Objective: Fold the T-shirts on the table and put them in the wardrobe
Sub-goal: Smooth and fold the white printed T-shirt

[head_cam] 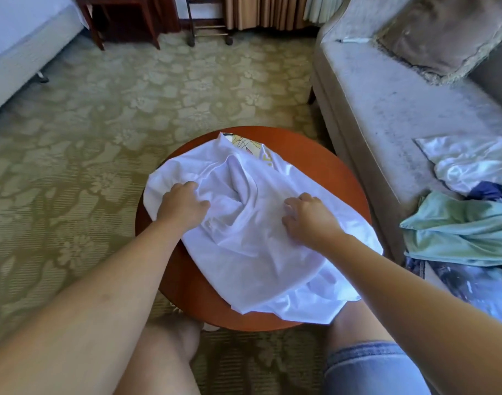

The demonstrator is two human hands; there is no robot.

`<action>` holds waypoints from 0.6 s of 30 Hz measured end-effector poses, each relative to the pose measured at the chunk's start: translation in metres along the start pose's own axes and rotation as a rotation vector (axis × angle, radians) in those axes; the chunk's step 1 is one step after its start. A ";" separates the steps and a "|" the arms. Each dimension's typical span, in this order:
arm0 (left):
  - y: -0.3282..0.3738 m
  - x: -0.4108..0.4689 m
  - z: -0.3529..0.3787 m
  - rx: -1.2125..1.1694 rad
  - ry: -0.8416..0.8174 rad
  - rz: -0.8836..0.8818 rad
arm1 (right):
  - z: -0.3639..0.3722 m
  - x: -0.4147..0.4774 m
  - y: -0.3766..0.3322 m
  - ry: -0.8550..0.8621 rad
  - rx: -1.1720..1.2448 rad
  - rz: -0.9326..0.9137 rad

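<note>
Spreading the white T-shirt (244, 238) over the round tabletop (329, 166) looks like the step you are on. The cloth lies crumpled across most of the top, its near hem spills off the near edge toward your knees, and a printed patch shows at the far edge. Your left hand (184, 202) sits on the shirt toward the left edge, its fingers (199, 205) curled down into the fabric and bunching a fold, probably to draw that side out flat. Your right hand (308, 219) rests on the shirt toward the right edge with bent fingers (291, 208) whose tips touch the cloth; whether they pinch it or only press it I cannot tell. Holding both sides at once likely lets you pull the wrinkles out of the middle before any fold. No clean fold shows yet, so the task seems to be at an early stage. More garments, a pale green one (458, 226) and a shiny white one (472, 161), wait on the sofa (386, 109) just beside the tabletop's right edge. The wardrobe is not in view.
</note>
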State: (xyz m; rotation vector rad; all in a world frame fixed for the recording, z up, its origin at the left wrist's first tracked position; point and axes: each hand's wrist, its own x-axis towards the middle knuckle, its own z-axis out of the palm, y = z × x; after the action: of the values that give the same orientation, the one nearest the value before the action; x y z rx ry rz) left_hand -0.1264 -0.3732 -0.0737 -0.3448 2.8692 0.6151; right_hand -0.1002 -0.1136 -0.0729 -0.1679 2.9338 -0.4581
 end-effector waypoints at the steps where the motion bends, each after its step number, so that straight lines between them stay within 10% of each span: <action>1: -0.002 0.000 0.000 -0.014 0.007 -0.008 | 0.001 0.001 -0.001 0.020 -0.005 0.012; 13: 0.004 -0.018 -0.044 -0.452 0.253 -0.201 | -0.035 -0.038 -0.041 0.025 0.020 -0.123; 18: 0.026 -0.033 -0.092 -1.018 0.111 -0.142 | -0.074 -0.086 -0.096 -0.492 0.155 -0.458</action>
State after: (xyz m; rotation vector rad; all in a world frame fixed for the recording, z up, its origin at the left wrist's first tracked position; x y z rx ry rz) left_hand -0.1138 -0.3826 0.0268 -0.7069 2.3329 2.0209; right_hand -0.0211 -0.1714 0.0388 -0.8136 2.3542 -0.6002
